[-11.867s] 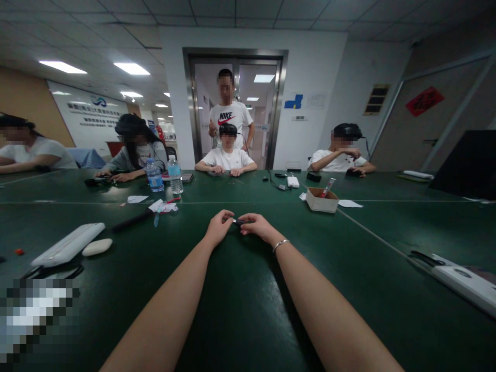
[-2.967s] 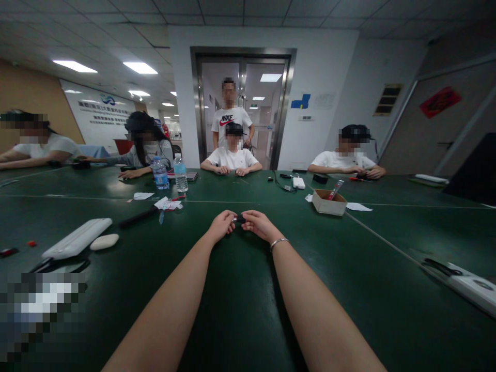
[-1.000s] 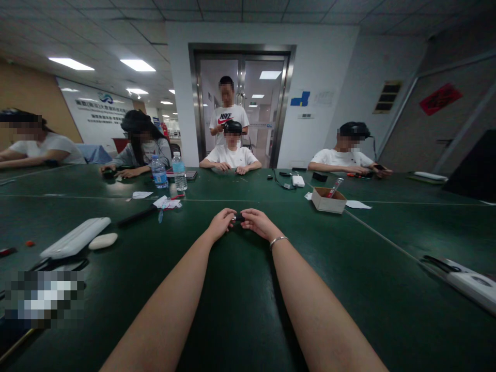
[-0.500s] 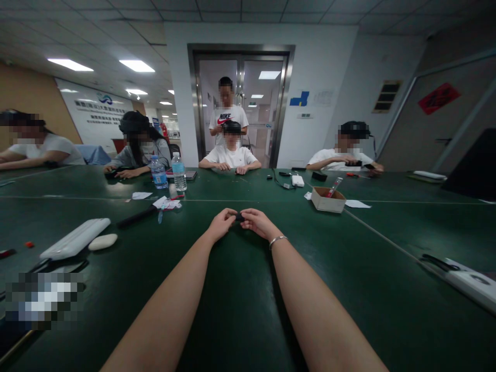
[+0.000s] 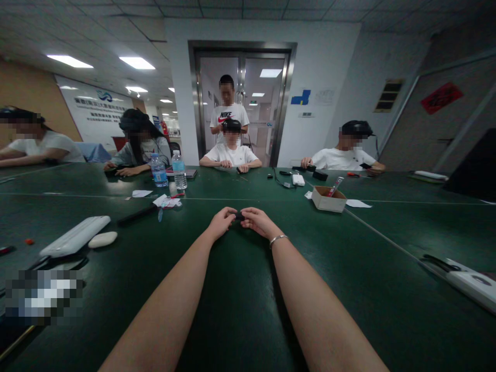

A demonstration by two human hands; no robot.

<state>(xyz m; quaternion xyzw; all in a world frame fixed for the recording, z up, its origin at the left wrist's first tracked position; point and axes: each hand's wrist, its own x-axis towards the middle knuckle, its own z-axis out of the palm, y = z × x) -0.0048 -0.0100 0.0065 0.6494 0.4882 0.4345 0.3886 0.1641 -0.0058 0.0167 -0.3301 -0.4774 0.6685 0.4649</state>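
Both of my arms reach out over the dark green table (image 5: 240, 289). Between my fingertips is a small black object (image 5: 239, 216), too small and too covered to name. My left hand (image 5: 223, 222) pinches its left end. From the other side, my right hand (image 5: 258, 221), with a silver bracelet (image 5: 278, 241) at the wrist, grips the right end with closed fingers. The object is low over the tabletop; whether it touches the table I cannot tell.
To the left lie a white pouch (image 5: 77, 236), a white oval thing (image 5: 103, 239) and a long black object (image 5: 136, 216). Two water bottles (image 5: 179, 171) stand farther back. A small cardboard box (image 5: 328, 202) sits right of my hands. Several people sit across the table.
My hands stay in place, both still on the small black object. Across the table at the right, a seated person's hands have moved apart, one going left to the tabletop.
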